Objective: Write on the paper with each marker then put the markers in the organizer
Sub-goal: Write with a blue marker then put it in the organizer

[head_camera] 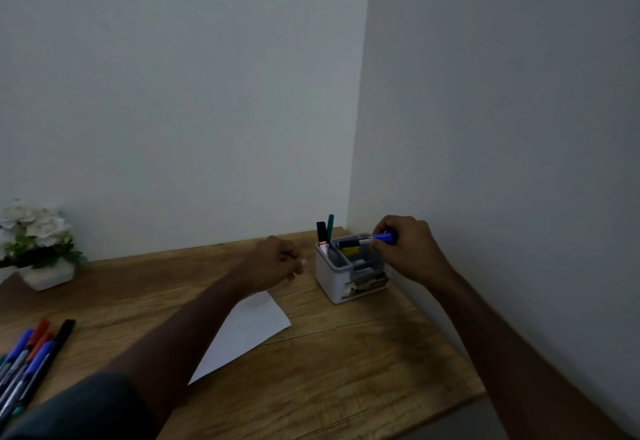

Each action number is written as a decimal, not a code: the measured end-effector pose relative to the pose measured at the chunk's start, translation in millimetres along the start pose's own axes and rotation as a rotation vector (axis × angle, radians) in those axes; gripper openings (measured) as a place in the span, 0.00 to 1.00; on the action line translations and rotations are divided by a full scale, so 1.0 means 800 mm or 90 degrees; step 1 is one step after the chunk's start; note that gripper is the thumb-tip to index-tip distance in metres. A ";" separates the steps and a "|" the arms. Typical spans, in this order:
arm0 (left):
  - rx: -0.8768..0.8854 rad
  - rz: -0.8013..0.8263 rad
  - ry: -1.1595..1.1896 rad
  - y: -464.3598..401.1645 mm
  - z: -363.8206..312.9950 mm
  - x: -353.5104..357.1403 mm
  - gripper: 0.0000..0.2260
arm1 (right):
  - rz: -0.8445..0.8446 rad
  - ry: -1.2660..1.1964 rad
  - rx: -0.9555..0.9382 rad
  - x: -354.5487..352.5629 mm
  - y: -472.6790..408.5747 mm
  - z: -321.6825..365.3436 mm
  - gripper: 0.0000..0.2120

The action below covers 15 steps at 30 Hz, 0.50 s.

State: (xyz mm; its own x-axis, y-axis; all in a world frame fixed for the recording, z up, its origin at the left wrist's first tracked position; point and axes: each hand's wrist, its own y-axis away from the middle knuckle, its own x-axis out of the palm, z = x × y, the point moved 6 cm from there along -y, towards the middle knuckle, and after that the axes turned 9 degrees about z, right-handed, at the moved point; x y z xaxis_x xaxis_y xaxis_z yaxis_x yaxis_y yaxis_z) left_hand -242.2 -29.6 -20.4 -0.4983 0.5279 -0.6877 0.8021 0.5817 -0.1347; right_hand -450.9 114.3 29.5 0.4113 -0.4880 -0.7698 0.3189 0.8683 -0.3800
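Desk (pixel 346 370), wood-grain, set into a wall corner. Paper (pixel 252 325) lies near the middle, partly under the left forearm; no writing can be made out on the part that shows. Organizer (pixel 337 283), a small white box with compartments, stands at the far right near the wall. Flower pot (pixel 45 266) far left. Loose markers (pixel 31 353), several blue, red and black ones, lie in a bunch at the near left edge.

Right hand (pixel 408 249) over the organizer, fingers curled round a blue marker (pixel 374 239) held roughly level, its dark end pointing left across the top compartments. Left hand (pixel 277 261) hovers above the desk just left of the organizer, fingers loosely curled, holding nothing visible.

Two markers (pixel 325 231) already stand upright in the back left compartment.

Step judged: stowing the blue marker. Next move likely calls for tipping it upright and lowering it into a compartment, then reaching for the bunch at left.
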 end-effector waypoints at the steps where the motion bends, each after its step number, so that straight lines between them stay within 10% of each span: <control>1: 0.002 0.007 -0.013 -0.004 -0.002 0.004 0.05 | 0.009 -0.004 0.002 0.000 -0.003 0.000 0.02; 15: 0.009 0.028 -0.081 -0.025 -0.003 0.000 0.07 | 0.131 0.048 0.011 0.045 -0.068 0.042 0.11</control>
State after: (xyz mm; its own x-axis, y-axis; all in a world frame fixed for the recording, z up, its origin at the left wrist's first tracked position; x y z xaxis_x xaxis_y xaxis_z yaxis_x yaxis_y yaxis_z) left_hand -259.0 -39.4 -15.9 -0.4175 0.4689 -0.7783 0.8273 0.5504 -0.1122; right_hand -424.7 46.4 39.5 0.4043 -0.2927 -0.8666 0.2498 0.9467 -0.2032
